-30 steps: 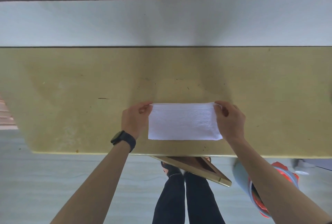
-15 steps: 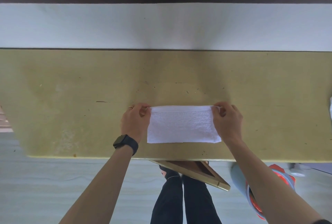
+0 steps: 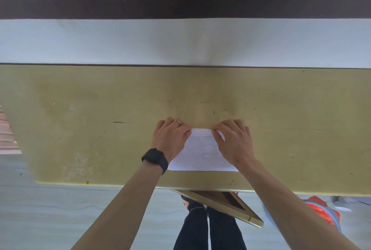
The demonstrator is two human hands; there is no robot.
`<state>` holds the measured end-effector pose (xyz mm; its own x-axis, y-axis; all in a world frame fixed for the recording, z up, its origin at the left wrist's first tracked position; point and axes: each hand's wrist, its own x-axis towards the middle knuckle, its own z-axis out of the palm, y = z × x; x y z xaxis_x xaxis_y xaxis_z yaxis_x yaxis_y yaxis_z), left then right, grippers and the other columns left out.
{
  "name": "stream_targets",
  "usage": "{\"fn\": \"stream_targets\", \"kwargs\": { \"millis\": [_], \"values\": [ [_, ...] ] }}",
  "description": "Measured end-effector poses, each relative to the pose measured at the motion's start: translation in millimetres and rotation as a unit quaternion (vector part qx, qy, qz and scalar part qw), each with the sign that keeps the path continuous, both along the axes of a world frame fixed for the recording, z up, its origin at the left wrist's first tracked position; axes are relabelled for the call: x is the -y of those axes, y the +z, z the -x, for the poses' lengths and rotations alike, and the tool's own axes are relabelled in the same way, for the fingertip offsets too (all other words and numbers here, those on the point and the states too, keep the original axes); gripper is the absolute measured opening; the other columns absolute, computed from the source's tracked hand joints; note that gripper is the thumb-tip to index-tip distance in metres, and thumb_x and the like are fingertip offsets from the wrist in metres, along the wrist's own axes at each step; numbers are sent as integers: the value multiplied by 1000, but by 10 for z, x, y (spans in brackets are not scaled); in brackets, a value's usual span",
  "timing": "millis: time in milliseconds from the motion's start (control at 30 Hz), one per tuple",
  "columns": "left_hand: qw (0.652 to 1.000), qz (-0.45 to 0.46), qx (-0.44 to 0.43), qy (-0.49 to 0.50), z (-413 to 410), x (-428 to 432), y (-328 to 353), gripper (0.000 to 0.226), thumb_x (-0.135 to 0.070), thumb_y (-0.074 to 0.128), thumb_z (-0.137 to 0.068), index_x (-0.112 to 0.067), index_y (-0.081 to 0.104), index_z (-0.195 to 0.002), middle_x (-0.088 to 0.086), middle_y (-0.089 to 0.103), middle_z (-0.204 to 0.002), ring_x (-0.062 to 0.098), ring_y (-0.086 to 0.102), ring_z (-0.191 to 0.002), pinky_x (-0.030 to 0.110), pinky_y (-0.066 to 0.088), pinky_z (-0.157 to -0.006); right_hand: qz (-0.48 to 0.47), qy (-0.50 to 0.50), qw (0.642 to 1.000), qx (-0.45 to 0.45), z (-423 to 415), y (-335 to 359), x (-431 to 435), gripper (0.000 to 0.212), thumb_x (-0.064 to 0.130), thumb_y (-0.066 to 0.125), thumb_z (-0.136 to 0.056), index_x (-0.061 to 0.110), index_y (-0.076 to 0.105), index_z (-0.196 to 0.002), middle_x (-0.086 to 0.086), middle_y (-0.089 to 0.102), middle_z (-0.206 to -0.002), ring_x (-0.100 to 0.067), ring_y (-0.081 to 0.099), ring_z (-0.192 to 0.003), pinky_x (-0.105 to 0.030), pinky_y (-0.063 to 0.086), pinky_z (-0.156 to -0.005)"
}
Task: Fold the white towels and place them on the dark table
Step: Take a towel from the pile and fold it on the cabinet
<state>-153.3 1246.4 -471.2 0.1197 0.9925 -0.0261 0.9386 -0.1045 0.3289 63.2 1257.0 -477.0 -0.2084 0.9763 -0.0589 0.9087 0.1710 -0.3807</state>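
Observation:
A white towel [image 3: 202, 153], folded into a narrow strip, lies flat on the yellow-green table [image 3: 100, 113] close to its near edge. My left hand [image 3: 170, 139], with a ring and a black watch at the wrist, rests palm down on the towel's left part. My right hand [image 3: 234, 143] presses on its right part. The fingertips of both hands meet near the towel's far edge, leaving only the middle and the near edge of the towel showing. No dark table is in view.
Beyond the table runs a white wall with a dark band [image 3: 180, 8]. A wooden frame [image 3: 226, 207] pokes out under the table's near edge by my legs. An orange and blue object [image 3: 323, 213] lies on the floor at the right.
Both hands have moved inward from the towel's outer far corners and now lie flat on top of it, covering most of its sides. The towel has stayed in place.

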Motion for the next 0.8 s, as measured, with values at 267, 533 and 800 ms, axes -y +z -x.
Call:
{"fn": "stream_targets", "kwargs": {
  "millis": [267, 533, 800],
  "values": [
    [999, 46, 12, 14, 26, -70, 45, 14, -27, 62, -96, -24, 75, -98, -8, 73, -98, 20, 60, -98, 33, 37, -92, 4, -47, 999, -3, 41, -69, 34, 10, 26, 58, -96, 26, 68, -96, 10, 64, -101, -22, 52, -100, -32, 36, -79],
    [998, 64, -27, 4, -31, -93, 50, 19, -24, 52, -98, -24, 69, -107, -4, 69, -104, 21, 58, -102, 34, 39, -93, 3, -94, 996, -1, 58, -49, 126, 18, 25, 60, -93, 26, 68, -109, 6, 63, -111, -23, 51, -106, -37, 40, -87],
    [999, -25, -8, -33, -243, 444, -201, 42, -31, 48, -97, -14, 57, -134, 10, 49, -145, 32, 43, -137, 51, 35, -111, 1, -142, 990, 5, 100, -114, 697, 54, 36, 34, -100, 14, 37, -149, -4, 33, -159, -22, 23, -149, -46, 22, -117]
  ]
}}
